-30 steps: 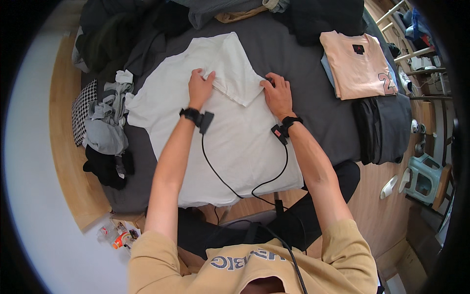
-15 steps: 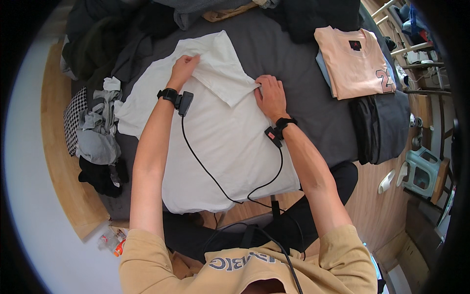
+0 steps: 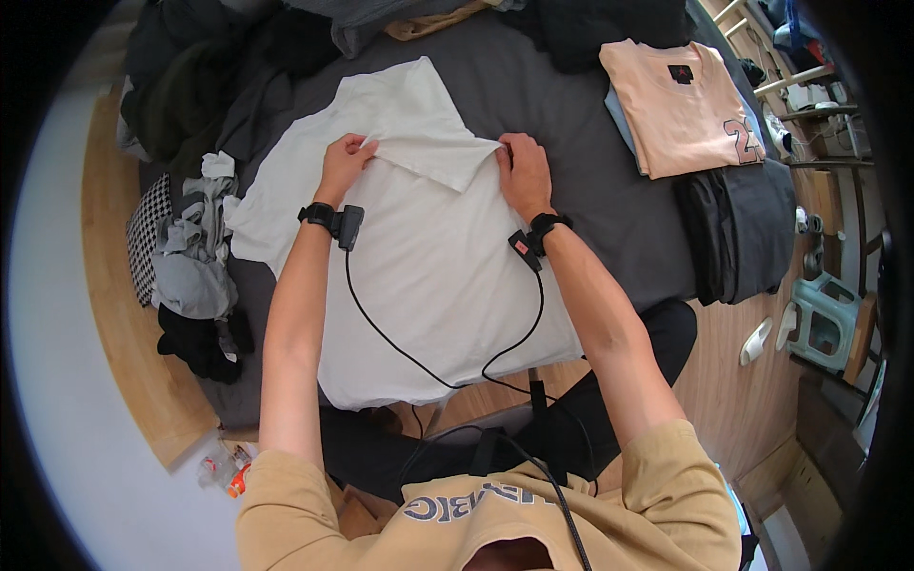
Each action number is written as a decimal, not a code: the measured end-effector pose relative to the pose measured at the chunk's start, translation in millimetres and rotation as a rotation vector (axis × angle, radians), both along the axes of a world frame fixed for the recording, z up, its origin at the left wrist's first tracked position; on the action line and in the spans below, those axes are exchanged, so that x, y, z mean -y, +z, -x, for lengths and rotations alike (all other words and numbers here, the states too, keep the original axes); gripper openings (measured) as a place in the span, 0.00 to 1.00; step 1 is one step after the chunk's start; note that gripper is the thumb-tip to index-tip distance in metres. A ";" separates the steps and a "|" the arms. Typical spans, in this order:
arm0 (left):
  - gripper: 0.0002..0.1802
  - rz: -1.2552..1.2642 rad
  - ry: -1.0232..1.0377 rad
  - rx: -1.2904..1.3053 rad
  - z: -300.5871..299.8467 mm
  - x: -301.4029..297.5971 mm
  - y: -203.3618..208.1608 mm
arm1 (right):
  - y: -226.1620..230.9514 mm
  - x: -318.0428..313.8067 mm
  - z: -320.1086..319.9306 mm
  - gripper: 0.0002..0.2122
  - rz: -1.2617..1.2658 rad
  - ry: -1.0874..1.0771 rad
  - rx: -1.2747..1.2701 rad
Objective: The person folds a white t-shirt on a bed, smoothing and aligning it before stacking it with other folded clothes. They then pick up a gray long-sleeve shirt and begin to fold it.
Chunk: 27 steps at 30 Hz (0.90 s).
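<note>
A white T-shirt (image 3: 419,276) lies spread over the dark grey bedding in front of me, its hem at the near edge. On its right side a sleeve and part of the body are turned over toward the middle. My left hand (image 3: 344,167) pinches the edge of this folded flap. At the flap's right corner, my right hand (image 3: 524,173) grips the cloth between thumb and fingers. Both wrists wear black straps with small black devices, and thin cables run from them toward my body.
To the right, a folded peach T-shirt (image 3: 678,114) lies on a light blue garment, beside folded dark trousers (image 3: 733,233). Crumpled grey clothes (image 3: 190,257) lie at the left, with dark garments (image 3: 200,95) heaped behind. A pale green stool (image 3: 821,319) and white slippers (image 3: 757,341) stand on the floor.
My left hand has moved down and slightly left, drawing the flap's edge nearer to me. The right hand has shifted slightly up, still at the corner.
</note>
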<state>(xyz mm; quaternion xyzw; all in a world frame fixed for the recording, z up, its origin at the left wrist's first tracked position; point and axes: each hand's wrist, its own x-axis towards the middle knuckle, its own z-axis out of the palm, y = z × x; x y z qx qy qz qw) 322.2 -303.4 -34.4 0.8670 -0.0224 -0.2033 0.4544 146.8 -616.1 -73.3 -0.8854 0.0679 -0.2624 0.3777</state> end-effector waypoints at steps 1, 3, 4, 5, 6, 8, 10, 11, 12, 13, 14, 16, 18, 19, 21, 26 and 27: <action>0.16 0.023 0.014 -0.050 3.3 0.1 0.9 | -0.6 -0.3 -1.1 0.10 -0.011 -0.023 -0.001; 0.17 0.062 0.023 -0.037 9.2 2.1 2.2 | -2.0 -1.1 -1.6 0.10 -0.036 -0.034 -0.003; 0.17 0.078 0.028 -0.040 12.3 3.0 2.4 | -2.7 -1.7 -1.2 0.10 -0.051 -0.023 -0.007; 0.16 0.100 0.055 -0.022 15.3 4.6 1.7 | -3.2 -2.0 -0.5 0.10 -0.069 -0.018 -0.009; 0.16 0.125 0.084 -0.002 17.0 6.5 0.8 | -3.0 -1.9 -0.6 0.10 -0.036 0.002 0.006; 0.15 0.125 0.108 0.030 20.2 7.9 -1.0 | -0.5 -1.2 0.6 0.10 0.024 0.026 0.038; 0.15 0.075 0.096 0.043 22.0 9.0 -2.1 | 6.3 -1.6 0.0 0.11 -0.037 0.055 0.002; 0.15 0.063 0.104 0.037 23.6 8.8 -1.9 | 11.4 -1.0 1.2 0.11 -0.077 0.061 -0.069; 0.15 0.042 0.115 0.010 26.0 7.5 -0.9 | 17.0 -2.6 4.8 0.11 -0.012 0.002 0.013; 0.15 0.021 0.123 -0.012 27.5 7.3 1.1 | 23.4 -4.9 7.3 0.11 0.040 -0.063 0.050; 0.15 0.061 0.154 -0.050 30.2 6.7 3.5 | 30.2 -7.8 9.2 0.11 0.091 -0.127 0.094; 0.15 0.131 0.214 -0.131 40.3 3.6 9.4 | 40.8 -23.7 31.3 0.12 -0.287 -0.012 -0.073; 0.15 0.183 0.239 -0.153 46.0 4.4 14.9 | 44.1 -53.0 56.5 0.13 -0.558 -0.011 -0.329; 0.16 0.206 0.262 -0.166 47.7 5.7 17.3 | 43.3 -65.5 54.7 0.14 -0.667 -0.049 -0.289; 0.17 0.248 0.305 -0.196 47.8 10.5 20.9 | 41.1 -78.7 44.8 0.16 -0.919 -0.141 -0.266; 0.20 0.204 0.315 -0.390 27.3 20.9 27.7 | 46.9 -63.6 6.6 0.15 -1.567 -0.204 -0.540; 0.19 0.178 0.276 -0.389 22.9 22.4 26.9 | 50.0 -61.0 3.3 0.14 -1.597 -0.249 -0.539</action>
